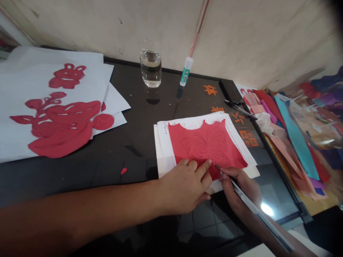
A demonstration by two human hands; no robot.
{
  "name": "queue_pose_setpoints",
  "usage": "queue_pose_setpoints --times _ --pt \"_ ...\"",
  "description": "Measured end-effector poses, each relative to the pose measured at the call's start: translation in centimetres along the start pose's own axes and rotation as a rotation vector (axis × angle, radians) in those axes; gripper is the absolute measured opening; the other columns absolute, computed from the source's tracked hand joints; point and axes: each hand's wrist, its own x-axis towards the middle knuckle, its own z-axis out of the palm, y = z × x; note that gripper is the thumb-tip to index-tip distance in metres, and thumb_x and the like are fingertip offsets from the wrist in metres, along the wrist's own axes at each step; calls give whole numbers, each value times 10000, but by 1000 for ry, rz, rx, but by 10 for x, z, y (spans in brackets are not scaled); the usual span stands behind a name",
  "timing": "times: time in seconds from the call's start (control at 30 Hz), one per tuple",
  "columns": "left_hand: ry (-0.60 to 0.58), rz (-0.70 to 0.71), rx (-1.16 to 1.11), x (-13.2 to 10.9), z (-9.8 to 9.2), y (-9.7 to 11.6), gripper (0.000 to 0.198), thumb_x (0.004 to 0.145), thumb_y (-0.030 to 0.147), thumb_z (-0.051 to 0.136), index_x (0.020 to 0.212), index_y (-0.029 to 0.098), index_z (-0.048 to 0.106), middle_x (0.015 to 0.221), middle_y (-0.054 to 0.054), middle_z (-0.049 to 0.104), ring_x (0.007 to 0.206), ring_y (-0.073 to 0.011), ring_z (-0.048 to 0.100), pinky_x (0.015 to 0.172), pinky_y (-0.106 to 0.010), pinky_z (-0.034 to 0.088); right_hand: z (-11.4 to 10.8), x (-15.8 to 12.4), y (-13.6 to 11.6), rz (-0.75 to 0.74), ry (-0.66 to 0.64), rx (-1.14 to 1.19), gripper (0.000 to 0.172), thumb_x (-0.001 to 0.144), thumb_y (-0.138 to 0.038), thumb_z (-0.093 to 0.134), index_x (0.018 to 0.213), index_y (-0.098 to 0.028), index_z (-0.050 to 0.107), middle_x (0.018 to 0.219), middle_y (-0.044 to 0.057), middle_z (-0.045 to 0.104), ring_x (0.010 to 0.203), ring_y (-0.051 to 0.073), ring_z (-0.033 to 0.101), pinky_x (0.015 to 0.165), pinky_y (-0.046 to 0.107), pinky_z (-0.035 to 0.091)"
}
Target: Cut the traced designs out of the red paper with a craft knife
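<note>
Closest of all, the left forearm (pixel 80 217) is stretching across, and the left hand (pixel 186 187) is lying palm down, fingers loosely spread and a little bent, pressing on red paper (pixel 178 144) and gripping nothing that I can see. The right hand (pixel 245 184) is closing thumb and fingers around a clear-barrelled pen (pixel 257 208), its dark tip pointing at the paper just beside the left hand's fingers. The red paper is sitting under and beyond both hands, atop a white stack (pixel 163 144); a butterfly outline (pixel 206 145) is showing on it. Small print (pixel 166 129) is lining the stack's edges, too tiny for me to read. Past the hands, orange characters (pixel 210 90) are marking the dark counter (pixel 139 139), one reading 体. Beyond the left hand a glue stick (pixel 185 73) is standing upright, its green label (pixel 184 76) bearing a barcode and wording I can't make out; a glass of water (pixel 150 73) is standing near it. Left of the left hand, red cutouts (pixel 64 139) are resting on white sheets (pixel 26 80). Right of the right hand, coloured papers (pixel 297 132) are lying heaped.
</note>
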Motion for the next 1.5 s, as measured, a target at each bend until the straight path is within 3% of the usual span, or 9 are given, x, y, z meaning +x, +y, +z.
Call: queue_pose_setpoints --times 0.53,0.8,1.13,1.5 --pt "-4 7 -43 1 2 -2 432 961 453 448 1210 122 572 1471 -176 453 999 -303 617 787 -422 466 3 2 -5 4 -6 -30 84 876 -189 547 898 -187 628 677 -19 671 505 115 610 525 220 485" --pt "3 11 -41 1 3 -2 432 956 455 462 1198 116 579 1469 -185 453 969 -301 627 778 -423 474 11 -4 -8 46 45 -42 100 884 -197 528 911 -182 623 733 17 690 619 150 663 569 241 506" --pt "-7 4 -35 0 3 -1 479 965 470 453 1255 104 562 1478 -191 438 1045 -328 623 819 -437 478 13 -9 -6 -54 109 -115 110 882 -180 533 949 -184 621 761 17 697 620 148 671 578 246 517" --pt "-18 -5 -33 1 3 0 487 968 467 446 1272 102 555 1477 -183 444 1064 -330 613 834 -443 474 15 -7 -6 -126 82 -141 88 874 -158 512 908 -203 579 742 9 675 573 142 632 526 242 469"
